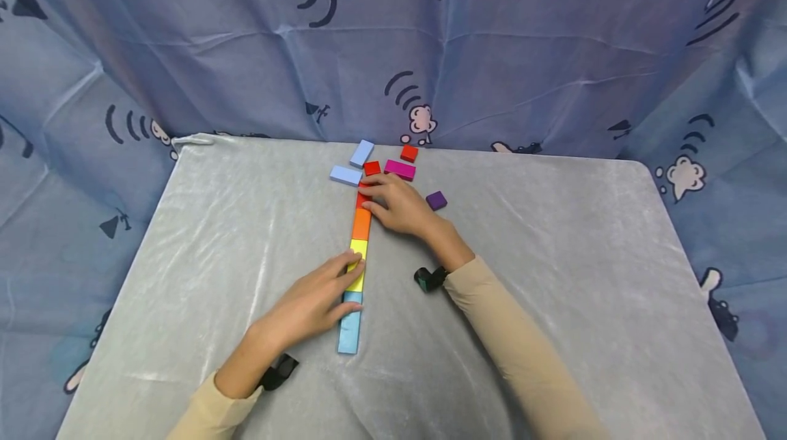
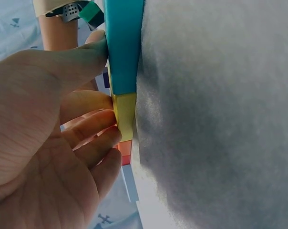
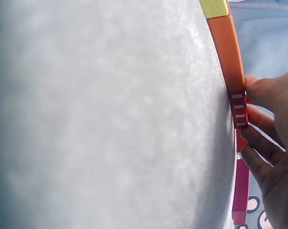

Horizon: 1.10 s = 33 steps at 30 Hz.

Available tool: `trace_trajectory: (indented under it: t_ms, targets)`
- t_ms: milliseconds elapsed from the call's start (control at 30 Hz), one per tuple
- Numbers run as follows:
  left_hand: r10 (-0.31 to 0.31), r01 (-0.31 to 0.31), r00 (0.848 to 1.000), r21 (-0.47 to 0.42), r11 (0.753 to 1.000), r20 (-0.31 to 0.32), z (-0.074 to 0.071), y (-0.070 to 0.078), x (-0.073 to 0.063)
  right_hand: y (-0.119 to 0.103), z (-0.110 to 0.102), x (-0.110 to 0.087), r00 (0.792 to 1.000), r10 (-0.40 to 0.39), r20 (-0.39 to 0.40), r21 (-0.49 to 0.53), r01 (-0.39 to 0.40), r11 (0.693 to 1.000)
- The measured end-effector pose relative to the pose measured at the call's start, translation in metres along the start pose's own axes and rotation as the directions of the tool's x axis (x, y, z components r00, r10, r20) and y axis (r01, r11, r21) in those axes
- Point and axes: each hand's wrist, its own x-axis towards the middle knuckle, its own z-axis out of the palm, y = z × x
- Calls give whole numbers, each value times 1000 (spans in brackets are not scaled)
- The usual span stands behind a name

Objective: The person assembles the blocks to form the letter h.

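A straight row of coloured blocks runs away from the person over the grey cloth. It goes from light blue (image 1: 348, 337) through yellow (image 1: 358, 246) and orange (image 1: 361, 225) to a red block (image 3: 238, 109) with pale stripes on its side. My left hand (image 1: 307, 307) rests on the row, fingertips on the yellow part and thumb on the light blue. At the far end, my right hand (image 1: 399, 208) holds the red block between thumb and fingers, partly covering it. The thumb lies near where orange meets red.
Loose blocks surround the far end: two pale blue blocks (image 1: 346, 175), a small red block (image 1: 371, 168), another red block (image 1: 408, 153), a magenta block (image 1: 401, 169) and a purple block (image 1: 436, 201). A patterned blue curtain (image 1: 369, 50) hangs behind the table.
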Motion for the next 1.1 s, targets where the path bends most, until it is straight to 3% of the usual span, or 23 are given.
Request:
trace_trajectory:
  t_ms: [1100]
  targets:
    - [25,-24,1000,11,1000,-4,-1,-3,0,-3,-1,1,1000,26,11,14,-27,1000]
